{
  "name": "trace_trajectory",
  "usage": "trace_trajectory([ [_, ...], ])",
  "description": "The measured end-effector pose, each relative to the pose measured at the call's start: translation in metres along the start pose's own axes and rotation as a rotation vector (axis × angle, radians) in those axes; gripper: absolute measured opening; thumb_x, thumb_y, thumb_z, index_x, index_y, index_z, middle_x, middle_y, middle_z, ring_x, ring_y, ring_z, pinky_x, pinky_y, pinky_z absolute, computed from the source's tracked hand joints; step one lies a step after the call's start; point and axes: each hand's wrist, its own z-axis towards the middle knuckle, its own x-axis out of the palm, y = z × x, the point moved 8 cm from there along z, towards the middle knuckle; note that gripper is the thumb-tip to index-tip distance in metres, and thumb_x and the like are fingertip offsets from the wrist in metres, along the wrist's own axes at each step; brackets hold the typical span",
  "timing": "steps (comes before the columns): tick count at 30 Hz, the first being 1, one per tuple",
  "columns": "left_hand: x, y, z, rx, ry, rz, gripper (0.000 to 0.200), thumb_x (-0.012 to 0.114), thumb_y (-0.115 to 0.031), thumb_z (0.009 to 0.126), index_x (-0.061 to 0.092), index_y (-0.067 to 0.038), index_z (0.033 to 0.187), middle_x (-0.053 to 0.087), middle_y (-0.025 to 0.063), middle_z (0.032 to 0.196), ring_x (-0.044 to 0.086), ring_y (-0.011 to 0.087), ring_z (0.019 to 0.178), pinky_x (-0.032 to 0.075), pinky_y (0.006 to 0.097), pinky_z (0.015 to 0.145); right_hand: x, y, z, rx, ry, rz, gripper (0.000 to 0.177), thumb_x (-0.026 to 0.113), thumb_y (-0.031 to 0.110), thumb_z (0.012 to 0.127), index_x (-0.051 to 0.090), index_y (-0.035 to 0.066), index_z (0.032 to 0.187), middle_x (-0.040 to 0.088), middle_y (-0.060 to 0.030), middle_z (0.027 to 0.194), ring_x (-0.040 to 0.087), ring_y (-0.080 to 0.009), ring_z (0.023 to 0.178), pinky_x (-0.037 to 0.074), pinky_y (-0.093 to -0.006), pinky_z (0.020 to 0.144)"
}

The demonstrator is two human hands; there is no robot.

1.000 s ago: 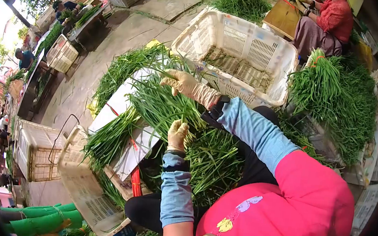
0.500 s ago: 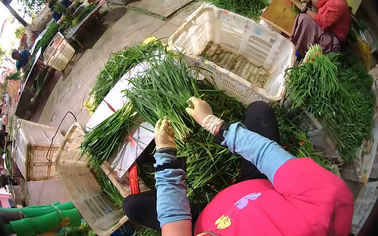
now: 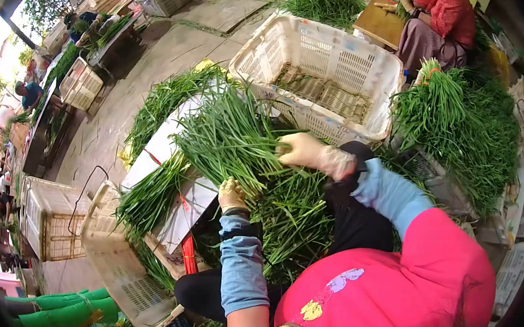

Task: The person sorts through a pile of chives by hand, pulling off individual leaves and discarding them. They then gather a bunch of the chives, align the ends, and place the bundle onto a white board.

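Observation:
A loose bundle of long green stalks (image 3: pixel 229 138) lies across the white board (image 3: pixel 193 207) in front of me. My left hand (image 3: pixel 231 197), in a pale glove, is closed around the stalk ends at the bundle's near edge. To the right, my gloved right hand (image 3: pixel 301 151) has its fingers together on stalks at the bundle's right side; the fingertips are partly hidden and blurred. A smaller bunch of greens (image 3: pixel 154 190) rests on the board's left part. More loose greens (image 3: pixel 287 224) are heaped below my hands, by my knees.
Beyond the bundle stands a large white crate (image 3: pixel 319 102). Another crate (image 3: pixel 135 278) is at the lower left. A tied bunch (image 3: pixel 441 96) tops a big pile at the right. A co-worker (image 3: pixel 439 22) sits at the upper right; other people are far left.
My right hand has moved right and slightly up, away from my left hand. My left hand has shifted slightly down and right. The co-worker's hand now reaches over the wooden board.

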Motion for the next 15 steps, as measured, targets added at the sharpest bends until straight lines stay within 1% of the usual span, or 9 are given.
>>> trace_trajectory([
  [2, -0.004, 0.002, 0.004, -0.008, -0.005, 0.008, 0.007, 0.058, -0.013, 0.086, 0.051, -0.011, 0.087, 0.052, -0.0009, 0.067, 0.036, 0.0062, 0.042, 0.028, 0.0197, 0.036, -0.051, 0.0, -0.043, -0.033, 0.039, -0.018, 0.032, 0.066, 0.025, 0.07, 0.063, 0.003, 0.092, 0.064, -0.0113, 0.078, 0.061, -0.0201, 0.072, 0.048, -0.031, 0.067],
  [4, -0.004, 0.004, 0.006, -0.009, 0.002, 0.025, 0.007, 0.057, -0.012, 0.087, 0.051, -0.011, 0.084, 0.051, -0.0016, 0.065, 0.037, 0.0058, 0.042, 0.028, 0.0197, 0.035, -0.106, -0.006, -0.092, -0.02, 0.07, -0.222, 0.029, 0.066, 0.023, 0.073, 0.061, 0.001, 0.092, 0.063, -0.0084, 0.078, 0.059, -0.0169, 0.073, 0.047, -0.0304, 0.067],
  [6, -0.003, 0.006, 0.008, -0.012, 0.063, 0.06, 0.008, 0.058, -0.013, 0.086, 0.051, -0.011, 0.082, 0.05, -0.0012, 0.063, 0.039, 0.0063, 0.042, 0.029, 0.0202, 0.035, -0.153, -0.005, -0.148, 0.118, 0.104, -0.067, 0.03, 0.065, 0.02, 0.074, 0.059, -0.002, 0.093, 0.062, -0.0063, 0.08, 0.056, -0.0132, 0.075, 0.046, -0.0282, 0.069],
  [9, 0.007, 0.0, -0.004, -0.002, -0.001, 0.13, 0.009, 0.059, -0.013, 0.086, 0.051, -0.01, 0.082, 0.051, -0.0007, 0.063, 0.04, 0.0071, 0.043, 0.03, 0.021, 0.036, -0.211, -0.075, -0.236, 0.39, 0.104, -0.066, 0.033, 0.065, 0.017, 0.073, 0.062, 0.0, 0.1, 0.064, -0.0063, 0.082, 0.056, -0.0114, 0.074, 0.047, -0.0251, 0.069],
  [10, 0.009, -0.003, -0.01, 0.0, -0.034, 0.177, 0.006, 0.057, -0.009, 0.086, 0.052, -0.006, 0.088, 0.052, 0.0005, 0.067, 0.044, 0.009, 0.049, 0.038, 0.0227, 0.042, -0.226, -0.106, -0.269, 0.553, 0.106, -0.12, 0.03, 0.065, 0.016, 0.072, 0.064, 0.001, 0.098, 0.065, -0.006, 0.08, 0.057, -0.0128, 0.072, 0.047, -0.026, 0.068],
  [11, 0.014, -0.003, -0.014, -0.005, -0.032, 0.181, 0.006, 0.057, -0.009, 0.086, 0.052, -0.006, 0.088, 0.052, 0.0005, 0.067, 0.044, 0.009, 0.049, 0.038, 0.0227, 0.042, -0.24, -0.135, -0.301, 0.714, 0.108, -0.176, 0.028, 0.065, 0.016, 0.072, 0.065, 0.002, 0.096, 0.066, -0.0057, 0.078, 0.059, -0.0141, 0.07, 0.048, -0.0269, 0.068],
  [13, 0.013, -0.007, -0.016, 0.09, -0.115, 0.28, 0.018, 0.058, -0.008, 0.085, 0.054, -0.001, 0.1, 0.057, 0.0043, 0.078, 0.053, 0.0133, 0.062, 0.046, 0.0264, 0.057, -0.257, -0.163, -0.343, 0.848, 0.012, -0.409, 0.02, 0.07, 0.011, 0.068, 0.064, 0.001, 0.084, 0.065, -0.0068, 0.072, 0.06, -0.0179, 0.066, 0.048, -0.0289, 0.064],
  [14, 0.005, -0.003, -0.001, 0.167, -0.101, 0.397, 0.039, 0.062, -0.009, 0.08, 0.049, 0.002, 0.115, 0.058, 0.0129, 0.101, 0.057, 0.0238, 0.089, 0.047, 0.034, 0.08, -0.262, -0.163, -0.347, 0.787, -0.038, -0.664, 0.02, 0.069, 0.015, 0.069, 0.065, 0.002, 0.083, 0.064, -0.0092, 0.071, 0.06, -0.0211, 0.064, 0.048, -0.0308, 0.063],
  [15, 0.017, -0.007, -0.012, 0.164, -0.1, 0.404, 0.039, 0.062, -0.009, 0.08, 0.049, 0.002, 0.115, 0.058, 0.0129, 0.101, 0.057, 0.0238, 0.089, 0.047, 0.034, 0.08, -0.255, -0.166, -0.344, 0.792, -0.037, -0.658, 0.02, 0.069, 0.015, 0.069, 0.065, 0.002, 0.083, 0.064, -0.0092, 0.071, 0.06, -0.0211, 0.064, 0.048, -0.0308, 0.063],
])
